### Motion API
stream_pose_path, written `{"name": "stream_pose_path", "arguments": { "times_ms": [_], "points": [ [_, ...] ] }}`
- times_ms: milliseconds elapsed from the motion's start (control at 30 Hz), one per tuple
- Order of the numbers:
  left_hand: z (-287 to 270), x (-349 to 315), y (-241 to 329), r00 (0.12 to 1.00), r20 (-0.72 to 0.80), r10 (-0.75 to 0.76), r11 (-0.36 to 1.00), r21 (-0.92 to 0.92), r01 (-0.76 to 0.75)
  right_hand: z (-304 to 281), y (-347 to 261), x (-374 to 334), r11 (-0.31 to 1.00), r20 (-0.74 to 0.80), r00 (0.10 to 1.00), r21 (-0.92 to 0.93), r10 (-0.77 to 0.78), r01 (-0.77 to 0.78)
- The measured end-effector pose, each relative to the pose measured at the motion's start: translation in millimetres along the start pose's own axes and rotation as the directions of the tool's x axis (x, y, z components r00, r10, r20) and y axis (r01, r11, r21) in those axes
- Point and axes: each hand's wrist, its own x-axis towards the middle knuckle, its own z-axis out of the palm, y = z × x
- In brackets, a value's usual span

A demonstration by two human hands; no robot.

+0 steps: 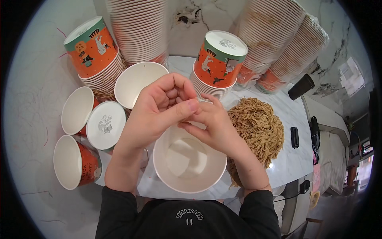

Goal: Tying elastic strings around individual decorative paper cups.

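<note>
The white paper tub [191, 181] stands upright on the marble table [295, 113], close to the front edge, directly below the two hands. Its mouth is round and open upward, the inner wall is smooth and white, and a soft shadow lies on the bottom. Above it, the left hand [165, 109] has its fingers curled and its thumb stretched to the right hand [213, 125], so that the fingertips meet; whether something thin is pinched there, I cannot tell. To the right, just beside the tub, is a heap of tan strings [258, 129], loose and tangled, partly covered by the right forearm. On the left, an upturned tub [105, 124] and some open ones limit the room; behind, a stack with an orange side [221, 59] does the same. The wider space lies between the strings and the right table edge, where a small black object [294, 137] rests.
</note>
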Motion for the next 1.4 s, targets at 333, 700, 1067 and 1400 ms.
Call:
{"name": "stream_pose_path", "arguments": {
  "times_ms": [333, 700, 1067, 1400],
  "points": [
    [-5, -3, -2, 0.984, -0.109, 0.143, 0.986, -0.066, -0.15, -12, 3, 1, 0.974, 0.013, 0.996, -0.214, 0.084, -0.079],
    [-5, -55, 51, 0.952, -0.1, 0.291, 0.932, 0.255, -0.258, -33, 4, 3, 0.979, -0.089, 0.975, -0.019, 0.201, -0.204],
    [-2, -21, 28, 0.977, -0.03, -0.209, 0.928, 0.31, 0.208, -52, -25, -10, 0.715, 0.037, 0.913, 0.609, 0.406, -0.343],
    [1, -23, 32, 0.985, -0.071, -0.159, 0.876, 0.45, 0.174, -87, -4, -14, 0.972, -0.178, 0.967, 0.179, 0.185, -0.153]
  ]
}}
